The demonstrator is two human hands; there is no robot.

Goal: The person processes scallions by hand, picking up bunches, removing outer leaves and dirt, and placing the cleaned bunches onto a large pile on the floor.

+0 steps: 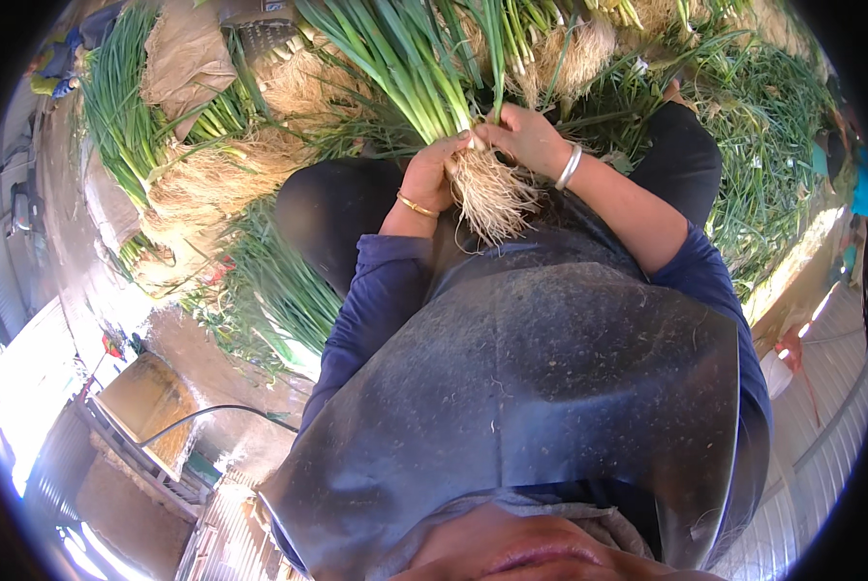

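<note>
A bunch of green onions [424,82] is held upright in front of me, its green leaves fanning away to the far left and its pale, tangled roots [495,194] hanging toward my apron. My left hand [428,176] is closed round the white stems just above the roots. On the right side of the bunch, my right hand [529,140] is closed with fingertips pinching a single green onion stalk [496,58], whose leaf stands up apart from the rest. The palm-side fingers of both hands are partly hidden.
Piles of green onions with long roots [226,184] lie to the left, a brown cloth [187,58] over some. More rooted bunches [574,58] lie at the far side. Loose green leaves [763,145] cover the ground at right. My knees flank the bunch; a black apron [511,368] covers my lap.
</note>
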